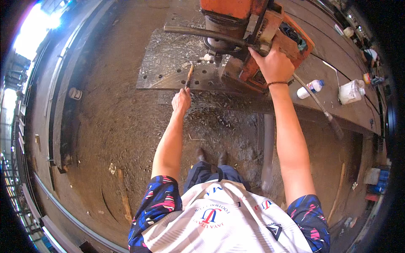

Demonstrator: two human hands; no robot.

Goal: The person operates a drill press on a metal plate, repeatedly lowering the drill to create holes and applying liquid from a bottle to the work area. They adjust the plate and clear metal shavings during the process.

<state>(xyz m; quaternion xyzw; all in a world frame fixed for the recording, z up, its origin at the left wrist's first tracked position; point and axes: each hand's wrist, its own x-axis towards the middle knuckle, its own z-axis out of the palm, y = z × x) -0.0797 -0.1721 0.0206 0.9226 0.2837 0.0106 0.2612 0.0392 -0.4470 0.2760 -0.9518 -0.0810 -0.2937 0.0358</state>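
Left hand [181,100]: fingers clamped on near end of stick [190,75], tip toward 12 over plate [145,69], likely for reach. Right hand [275,65] on drill [225,8], 1 o'clock, perhaps steadying; finger closure unclear.

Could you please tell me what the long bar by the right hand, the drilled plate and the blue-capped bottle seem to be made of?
Long bar: probably steel, dull and brownish, with a faint metallic sheen.
Drilled plate: likely bare steel, given its grey shine and scuffs.
Blue-capped bottle: apparently smooth white plastic, judging by its moulded look.
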